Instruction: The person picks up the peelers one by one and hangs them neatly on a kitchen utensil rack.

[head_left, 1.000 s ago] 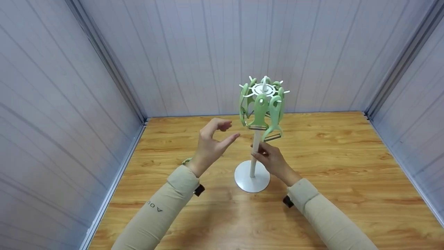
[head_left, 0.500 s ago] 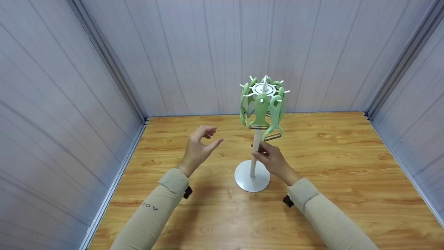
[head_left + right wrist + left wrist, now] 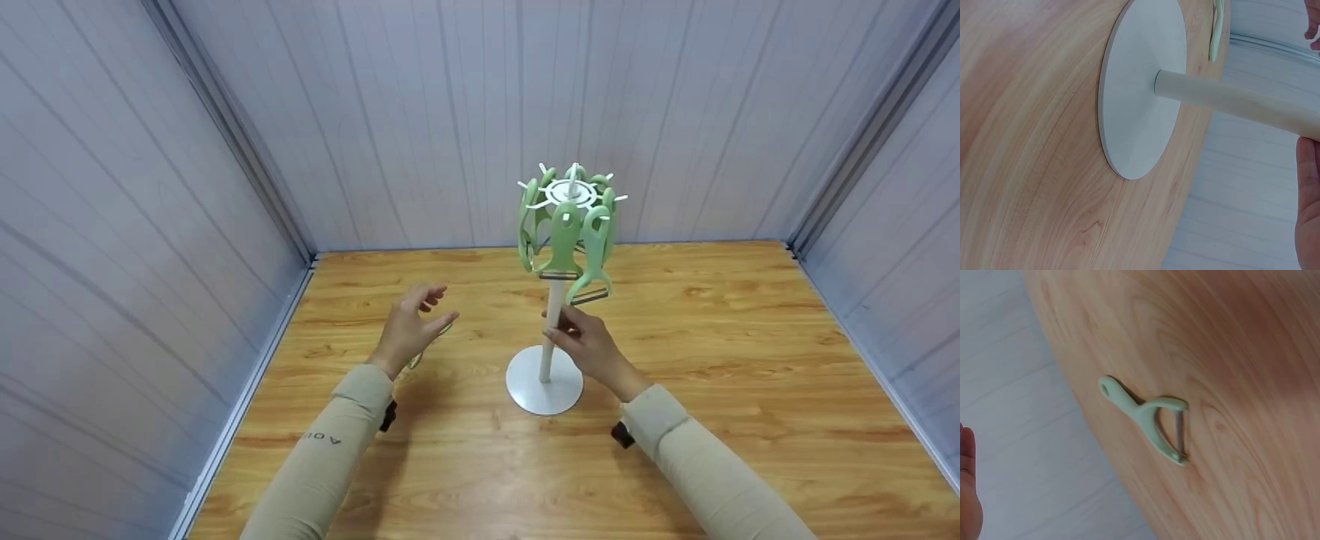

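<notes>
A white rotating rack stands upright, its pole [image 3: 555,300] rising from a round base [image 3: 525,382]. Several green Y-shaped peelers [image 3: 564,240] hang by their handle holes from the hooked top [image 3: 571,193]. My right hand [image 3: 596,349] grips the pole below the peelers, thumb in front. Over the table to the left, my left hand [image 3: 407,330] holds nothing, with a gap between thumb and bent fingers. Beneath it a loose green peeler [image 3: 1143,416] lies flat, mostly covered by that hand in the head view. The right wrist view catches part of this peeler [image 3: 1216,36].
The wooden table [image 3: 750,360] meets a pale panelled wall [image 3: 405,120] at the back. Further panels [image 3: 120,247] flank it left and right, with metal framing [image 3: 240,135] at the corners. A small black device [image 3: 622,433] sits under each wrist.
My left hand has moved away from the rack, leftward and nearer to me, to above the loose peeler. The right hand keeps its grip on the pole, and the rack stays put.
</notes>
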